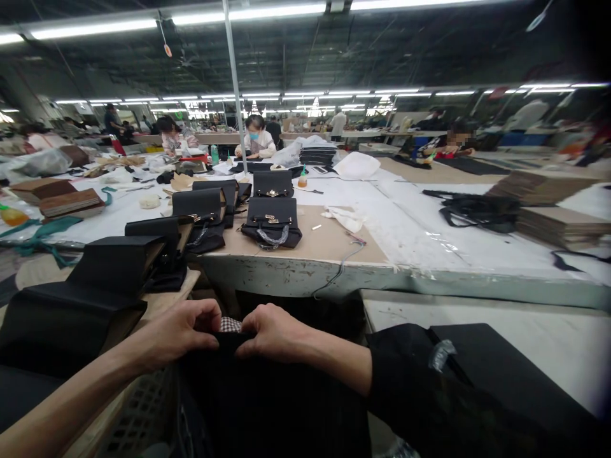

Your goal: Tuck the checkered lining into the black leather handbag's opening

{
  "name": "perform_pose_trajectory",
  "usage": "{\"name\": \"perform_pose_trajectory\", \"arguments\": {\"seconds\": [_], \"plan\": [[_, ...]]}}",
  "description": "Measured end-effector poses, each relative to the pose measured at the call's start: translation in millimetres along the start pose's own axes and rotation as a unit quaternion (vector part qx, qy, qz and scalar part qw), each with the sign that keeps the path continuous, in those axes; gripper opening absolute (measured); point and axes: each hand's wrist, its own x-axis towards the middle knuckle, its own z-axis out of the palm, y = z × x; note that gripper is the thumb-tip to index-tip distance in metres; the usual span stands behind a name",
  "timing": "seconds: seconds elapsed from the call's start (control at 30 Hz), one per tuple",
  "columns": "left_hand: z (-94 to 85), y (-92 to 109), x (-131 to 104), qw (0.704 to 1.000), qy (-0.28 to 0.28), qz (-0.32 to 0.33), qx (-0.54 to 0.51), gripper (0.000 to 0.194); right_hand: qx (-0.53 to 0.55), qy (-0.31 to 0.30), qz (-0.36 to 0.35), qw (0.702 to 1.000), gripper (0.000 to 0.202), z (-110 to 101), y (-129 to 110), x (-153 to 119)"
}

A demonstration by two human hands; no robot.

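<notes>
My left hand (191, 326) and my right hand (274, 331) pinch the upper edge of a dark black piece of material (272, 407), a short way apart. Its folds and lower part are too dark to make out, so I cannot tell whether it is a bag or loose cloth. Between the hands a bit of brown-and-white checked cloth (230, 325) shows behind the edge. A black bag (41, 324) stands left of my left arm, in a row of similar black bags. To the right, beside my right sleeve, lies a flat black piece (496, 362) with clear plastic wrap on a strap.
A finished-looking black handbag (272, 222) with a wrapped handle stands on the worktable (477, 280) ahead. Stacks of brown boards (558, 222) and black straps (477, 210) lie right. A plastic basket (143, 413) is low left. Several people work further back.
</notes>
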Motion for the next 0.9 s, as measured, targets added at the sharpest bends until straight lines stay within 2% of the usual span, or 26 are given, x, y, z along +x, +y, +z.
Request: {"name": "perform_pose_trajectory", "arguments": {"seconds": [0.1, 0.2, 0.4, 0.53, 0.7, 0.9], "plan": [[0.9, 0, 7, 0.999, 0.021, 0.003, 0.04, 0.013, -0.033, 0.031, 0.025, 0.999, 0.02, 3, 0, 1], [5.1, -2, 6, 0.998, 0.016, -0.001, 0.052, 0.013, -0.049, 0.037, 0.039, 0.997, 0.021, 9, 2, -3], [16.9, 0, -16, 0.999, 0.017, -0.024, 0.019, 0.015, -0.039, 0.035, -0.005, 0.999, 0.018, 11, 2, -29], [18.6, 7, -24, 0.999, 0.027, -0.032, 0.032, 0.015, -0.086, 0.048, -0.02, 0.995, 0.02, 11, -7, -42], [19.1, 13, -31, 0.99, 0.061, -0.01, 0.125, 0.013, -0.144, 0.07, -0.023, 0.987, 0.022, 16, -14, -44], [22.2, 11, -35, 0.987, 0.076, -0.004, 0.142, 0.01, -0.142, 0.087, -0.019, 0.986, 0.021, 20, -12, -41]]}}
